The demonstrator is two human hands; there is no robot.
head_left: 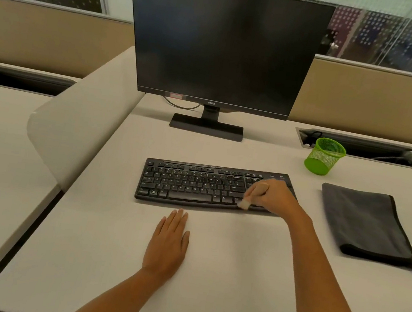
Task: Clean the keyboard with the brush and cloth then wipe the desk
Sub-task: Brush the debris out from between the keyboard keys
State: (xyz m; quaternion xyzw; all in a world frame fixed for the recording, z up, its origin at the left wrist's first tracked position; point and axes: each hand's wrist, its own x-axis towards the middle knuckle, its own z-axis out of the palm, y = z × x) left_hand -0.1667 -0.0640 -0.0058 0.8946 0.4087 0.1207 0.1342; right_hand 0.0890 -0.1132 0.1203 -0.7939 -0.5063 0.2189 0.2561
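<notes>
I am gripping the brush (251, 195) in my right hand (273, 195) over the keyboard (193, 184)'s right end; my left hand (168, 243) is resting flat on the bench (235, 279) before it. Pressing hard risks sliding the unbraced keyboard.

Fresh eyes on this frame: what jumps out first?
The big dark monitor dominates the back centre of the desk, with the black keyboard in front of it. The right hand grips a small pale brush over the keyboard's right side, while the left hand rests flat on the desk. A bright green mesh cup and a folded grey cloth sit to the right.
</notes>
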